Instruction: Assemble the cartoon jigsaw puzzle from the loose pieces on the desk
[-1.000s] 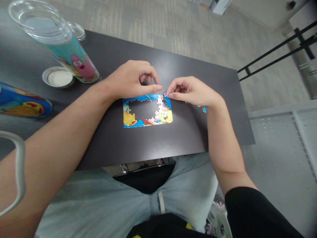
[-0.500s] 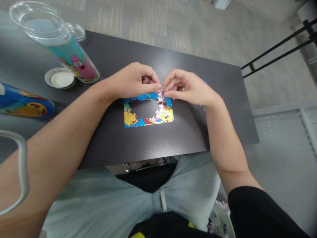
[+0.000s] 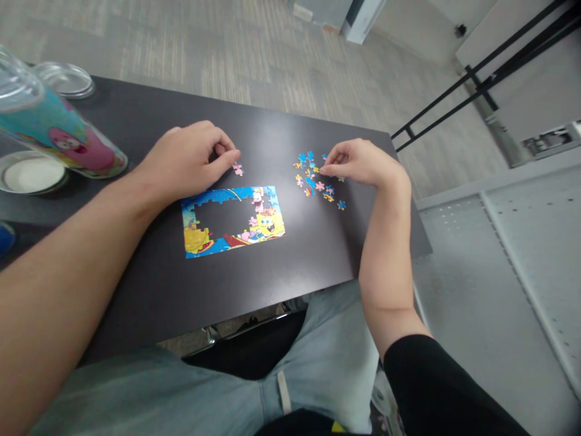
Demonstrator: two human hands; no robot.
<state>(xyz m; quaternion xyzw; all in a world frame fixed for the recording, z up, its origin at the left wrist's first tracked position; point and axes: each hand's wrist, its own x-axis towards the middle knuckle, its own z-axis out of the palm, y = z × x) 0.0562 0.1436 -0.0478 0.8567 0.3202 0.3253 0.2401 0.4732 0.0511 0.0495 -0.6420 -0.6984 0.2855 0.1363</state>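
On the dark table lies a partly assembled jigsaw puzzle point(image 3: 269, 225), its cartoon border joined around a bare middle. My left hand point(image 3: 193, 157) is just above its top edge, thumb and fingers pinched at a pink puzzle piece point(image 3: 238, 169). To the right is a scatter of loose puzzle pieces point(image 3: 310, 174), mostly blue, yellow and pink. Over their right side my right hand point(image 3: 363, 162) has its thumb and fingers closed together. Whatever lies between those fingertips is too small to make out, and the hand covers some pieces.
At the left a clear-topped cartoon canister point(image 3: 84, 145) stands by a round tin lid point(image 3: 34, 172) and a clear lid point(image 3: 66, 80). A blue container point(image 3: 6, 238) shows at the left edge. A black metal rail point(image 3: 472, 79) is beyond the table's right end.
My hands have moved apart: the left has drawn away left with a pink piece, the right has gone right to the loose pieces. The view has shifted right, uncovering those pieces.
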